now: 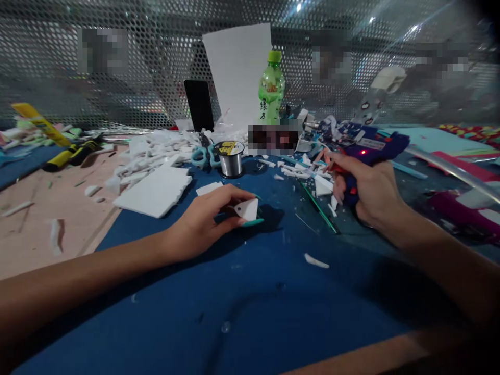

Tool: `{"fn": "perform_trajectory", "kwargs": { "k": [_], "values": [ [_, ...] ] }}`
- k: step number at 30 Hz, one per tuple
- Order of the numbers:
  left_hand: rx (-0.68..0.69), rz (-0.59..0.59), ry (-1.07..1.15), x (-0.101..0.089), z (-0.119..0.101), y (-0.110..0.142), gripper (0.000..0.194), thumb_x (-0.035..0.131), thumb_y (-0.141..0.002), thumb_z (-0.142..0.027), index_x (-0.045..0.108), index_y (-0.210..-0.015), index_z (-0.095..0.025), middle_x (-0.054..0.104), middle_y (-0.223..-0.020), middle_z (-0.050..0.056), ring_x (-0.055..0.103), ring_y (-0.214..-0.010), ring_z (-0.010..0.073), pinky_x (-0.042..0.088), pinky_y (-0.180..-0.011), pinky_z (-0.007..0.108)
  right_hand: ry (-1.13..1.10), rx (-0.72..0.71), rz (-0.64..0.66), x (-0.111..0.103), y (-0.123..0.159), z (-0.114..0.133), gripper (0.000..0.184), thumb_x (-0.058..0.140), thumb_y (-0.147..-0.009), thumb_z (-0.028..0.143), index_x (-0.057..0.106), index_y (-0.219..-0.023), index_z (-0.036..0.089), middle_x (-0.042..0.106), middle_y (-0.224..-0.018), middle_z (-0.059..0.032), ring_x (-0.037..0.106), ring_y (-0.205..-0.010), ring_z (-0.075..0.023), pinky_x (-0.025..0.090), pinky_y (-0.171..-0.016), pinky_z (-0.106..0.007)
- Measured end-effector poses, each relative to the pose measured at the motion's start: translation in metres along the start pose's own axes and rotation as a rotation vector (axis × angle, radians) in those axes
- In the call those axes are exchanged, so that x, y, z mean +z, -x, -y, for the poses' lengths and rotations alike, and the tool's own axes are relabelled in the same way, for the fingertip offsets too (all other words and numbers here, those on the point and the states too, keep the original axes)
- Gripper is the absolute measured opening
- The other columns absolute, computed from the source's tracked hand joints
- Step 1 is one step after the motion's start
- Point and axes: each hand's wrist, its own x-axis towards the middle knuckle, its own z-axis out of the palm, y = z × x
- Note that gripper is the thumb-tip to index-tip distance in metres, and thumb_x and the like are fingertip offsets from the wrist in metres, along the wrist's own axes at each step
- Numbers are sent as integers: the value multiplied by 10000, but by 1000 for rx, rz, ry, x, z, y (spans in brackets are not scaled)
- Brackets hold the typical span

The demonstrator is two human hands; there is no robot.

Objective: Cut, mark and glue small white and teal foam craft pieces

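Observation:
Between the thumb and fingers of my left hand (211,216) is a small white foam piece (247,210) with a dark dot on it, held just over the blue mat (250,281). My right hand (377,190) is wrapped round the handle of a dark blue hot glue gun (380,146), whose red light is lit. The gun's nozzle is hard to make out. Beyond my left hand stands a spool of thin wire or line (232,162), with light-blue scissors (205,155) beside it. A flat white foam sheet (156,191) lies to its left.
White foam scraps (150,148) are heaped at the back. A green-capped bottle (272,86) and a black phone (198,104) stand before a perforated metal screen (156,47). A thin green stick (318,205) lies near the glue gun. Yellow-black tools (72,155) lie at left.

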Motion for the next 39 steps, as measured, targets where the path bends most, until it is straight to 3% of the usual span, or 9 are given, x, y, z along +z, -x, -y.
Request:
{"fn": "perform_trajectory", "kwargs": {
  "k": [3, 7, 11, 17, 27, 32, 35, 39],
  "values": [
    [11, 26, -34, 0, -1, 0, 312, 524, -840, -194, 498, -1149, -221, 570, -1067, 47, 571, -957, 171, 465, -821, 242, -6, -9, 0, -1, -2, 0, 194, 649, -739, 283, 609, -627, 130, 472, -370, 41, 404, -286, -74, 308, -312, -229],
    [128, 118, -141, -3, -4, 1, 320, 509, -847, -128, 474, -1153, -216, 570, -1044, 44, 557, -945, 148, 433, -800, 207, -8, -1, 42, -1, -3, 1, 212, 647, -744, 278, 592, -602, 130, 477, -382, 40, 406, -283, -75, 328, -303, -231],
    [211, 197, -167, -4, -3, 2, 341, 483, -868, -110, 432, -1189, -215, 557, -1084, 57, 529, -993, 151, 401, -843, 212, -20, -56, -42, -3, -7, 4, 198, 668, -719, 256, 586, -589, 131, 511, -453, 32, 411, -297, -72, 331, -293, -240],
    [236, 221, -161, -3, -3, 3, 360, 452, -891, -120, 387, -1230, -225, 535, -1093, 71, 514, -1002, 153, 401, -851, 227, -55, -123, -155, -6, -14, 1, 166, 641, -733, 239, 576, -612, 146, 553, -554, 24, 411, -326, -52, 336, -341, -243],
    [134, 113, -191, -6, -7, 1, 356, 498, -863, -122, 443, -1206, -200, 522, -1030, 62, 536, -917, 152, 436, -787, 242, -68, 46, 69, 1, -1, 1, 221, 639, -752, 342, 602, -617, 170, 427, -351, 35, 348, -281, -74, 291, -326, -254],
    [287, 215, -207, -5, -9, 5, 345, 480, -885, -184, 434, -1227, -172, 549, -1046, 98, 542, -947, 174, 460, -813, 267, -103, 77, 55, -1, -2, 3, 227, 642, -745, 331, 610, -595, 164, 394, -322, 41, 322, -275, -67, 282, -324, -243],
    [333, 212, -207, -5, -11, 7, 339, 481, -893, -218, 446, -1226, -170, 570, -1036, 112, 556, -938, 177, 473, -813, 275, -105, 81, 73, 0, -2, 2, 216, 640, -749, 321, 610, -600, 168, 391, -317, 45, 313, -266, -66, 269, -315, -237],
    [515, 260, -231, -7, -19, 9, 359, 484, -894, -219, 440, -1246, -163, 623, -979, 129, 592, -900, 193, 486, -790, 285, -78, 89, 118, 1, 0, -5, 225, 615, -772, 332, 599, -610, 176, 412, -323, 52, 325, -258, -67, 285, -313, -227]
  ]
}}
